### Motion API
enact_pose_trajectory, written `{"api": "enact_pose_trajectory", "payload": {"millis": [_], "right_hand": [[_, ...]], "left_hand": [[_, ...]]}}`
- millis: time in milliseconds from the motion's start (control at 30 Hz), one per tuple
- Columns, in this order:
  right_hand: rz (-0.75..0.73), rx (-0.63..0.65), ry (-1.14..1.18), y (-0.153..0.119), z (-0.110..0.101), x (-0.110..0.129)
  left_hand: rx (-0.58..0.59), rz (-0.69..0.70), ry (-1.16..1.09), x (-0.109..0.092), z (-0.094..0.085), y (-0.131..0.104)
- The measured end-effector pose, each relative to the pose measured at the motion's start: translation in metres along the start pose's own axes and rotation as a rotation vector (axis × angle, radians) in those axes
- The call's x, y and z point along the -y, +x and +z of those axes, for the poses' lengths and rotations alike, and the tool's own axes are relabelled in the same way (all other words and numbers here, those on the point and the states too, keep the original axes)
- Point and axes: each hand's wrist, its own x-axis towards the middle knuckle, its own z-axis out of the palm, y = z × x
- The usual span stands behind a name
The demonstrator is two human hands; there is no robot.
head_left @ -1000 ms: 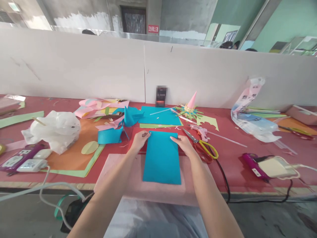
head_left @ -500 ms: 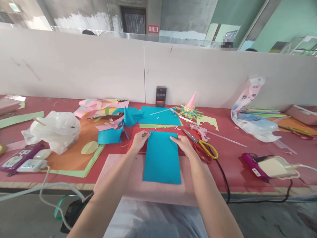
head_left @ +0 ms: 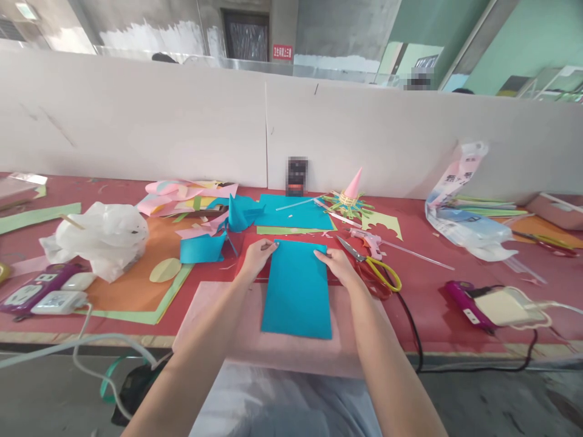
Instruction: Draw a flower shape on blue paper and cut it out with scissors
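A rectangular sheet of blue paper (head_left: 298,291) is held in front of me by its two far corners. My left hand (head_left: 259,254) pinches the far left corner, and my right hand (head_left: 337,261) pinches the far right one. Beneath the sheet lies a pink board (head_left: 218,321) at the table's front edge. Just right of my right hand are scissors with yellow handles (head_left: 382,273) and a pink glue gun (head_left: 371,243). Beyond the sheet rests another blue paper (head_left: 291,215). Curled blue paper pieces (head_left: 203,247) sit left of my left hand.
A pink paper cone with a green fringe (head_left: 353,188) stands at the back. Purple power strips (head_left: 40,288) with cords lie on both sides. A white plastic bag (head_left: 102,237) sits on orange paper at left; a printed plastic wrapper (head_left: 473,224) is at right. A white partition (head_left: 182,121) closes the back.
The near edge of the blue sheet has shifted very slightly left. Both hands keep their hold at the same corners.
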Motion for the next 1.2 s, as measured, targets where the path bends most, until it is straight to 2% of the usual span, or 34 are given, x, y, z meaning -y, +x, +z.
{"api": "enact_pose_trajectory", "payload": {"millis": [533, 767, 967, 1200], "right_hand": [[0.024, 0.018, 0.032, -0.0030, 0.0005, 0.0042], [0.006, 0.010, 0.059, -0.0014, 0.0014, 0.0017], [-0.003, -0.010, -0.009, 0.0015, 0.0007, -0.0026], [-0.014, 0.001, 0.034, -0.0016, 0.0006, 0.0019]], "left_hand": [[0.004, 0.016, -0.009, 0.0025, 0.0006, 0.0012], [0.007, 0.015, -0.047, 0.0051, 0.0017, 0.0015], [0.011, 0.012, -0.024, 0.0067, 0.0015, 0.0028], [0.013, 0.007, -0.029, 0.0057, 0.0017, 0.0026]]}}
